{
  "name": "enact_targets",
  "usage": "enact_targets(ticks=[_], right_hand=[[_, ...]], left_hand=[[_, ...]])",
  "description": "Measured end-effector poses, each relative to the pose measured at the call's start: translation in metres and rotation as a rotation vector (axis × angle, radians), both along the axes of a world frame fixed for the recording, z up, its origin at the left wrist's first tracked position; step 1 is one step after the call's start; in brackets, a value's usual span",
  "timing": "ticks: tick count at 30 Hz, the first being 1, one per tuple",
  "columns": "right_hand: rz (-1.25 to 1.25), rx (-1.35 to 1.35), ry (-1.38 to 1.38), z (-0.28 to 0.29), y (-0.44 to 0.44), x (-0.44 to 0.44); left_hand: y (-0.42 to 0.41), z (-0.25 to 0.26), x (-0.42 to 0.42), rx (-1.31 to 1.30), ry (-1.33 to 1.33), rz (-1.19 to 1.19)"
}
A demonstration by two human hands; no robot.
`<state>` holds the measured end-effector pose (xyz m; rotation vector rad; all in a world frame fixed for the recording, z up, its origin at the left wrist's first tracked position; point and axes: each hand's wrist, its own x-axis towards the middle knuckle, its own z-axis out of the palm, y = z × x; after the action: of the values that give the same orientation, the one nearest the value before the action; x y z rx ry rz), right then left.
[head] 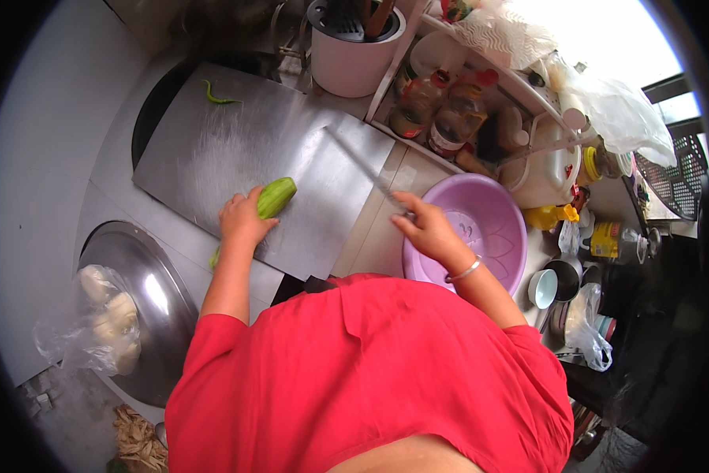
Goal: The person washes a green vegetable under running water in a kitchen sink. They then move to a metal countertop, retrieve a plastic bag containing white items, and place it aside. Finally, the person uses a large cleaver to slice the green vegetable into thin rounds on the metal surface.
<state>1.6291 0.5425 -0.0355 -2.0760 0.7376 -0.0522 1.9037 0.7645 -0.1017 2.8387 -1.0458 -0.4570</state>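
My left hand (243, 217) is closed around a pale green, peeled-looking vegetable (276, 197) on the stainless steel board (236, 159). My right hand (424, 227) grips a knife (360, 165) by its handle, which the fingers mostly hide. Its blade, seen nearly edge-on, points up and left over the board's right part, apart from the vegetable. A curled green chili pepper (217, 98) lies near the board's upper left corner. Another bit of green (214, 258) shows beside my left forearm, partly hidden by it.
A purple plastic basin (413, 260) stands beneath and right of my right hand. A steel lid or tray (171, 295) with bagged pale food (115, 322) is at the lower left. Behind the board are a white utensil holder (348, 68) and a rack of bottles (458, 121); bowls (542, 288) stand right.
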Motion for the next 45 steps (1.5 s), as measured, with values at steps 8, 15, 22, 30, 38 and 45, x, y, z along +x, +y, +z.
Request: enact_targets(ticks=[8, 15, 22, 30, 38, 45], right_hand=[[0.35, -0.074, 0.138, -0.029, 0.031, 0.079], [0.348, -0.149, 0.116, -0.053, 0.037, 0.097], [0.416, -0.296, 0.103, -0.051, 0.043, 0.097], [0.427, -0.275, 0.175, -0.039, 0.039, 0.09], [0.42, -0.21, 0.194, -0.052, 0.035, 0.115], [0.413, -0.218, 0.242, -0.07, 0.036, 0.139]], left_hand=[[-0.003, -0.008, -0.012, 0.028, 0.015, 0.048], [0.003, -0.022, -0.016, -0.253, -0.036, -0.017], [-0.015, -0.04, -0.018, -0.616, -0.125, -0.2], [-0.02, -0.044, -0.016, -0.638, -0.098, -0.168], [-0.018, -0.048, -0.016, -0.579, -0.127, -0.181], [-0.019, -0.043, -0.02, -0.616, -0.133, -0.193]])
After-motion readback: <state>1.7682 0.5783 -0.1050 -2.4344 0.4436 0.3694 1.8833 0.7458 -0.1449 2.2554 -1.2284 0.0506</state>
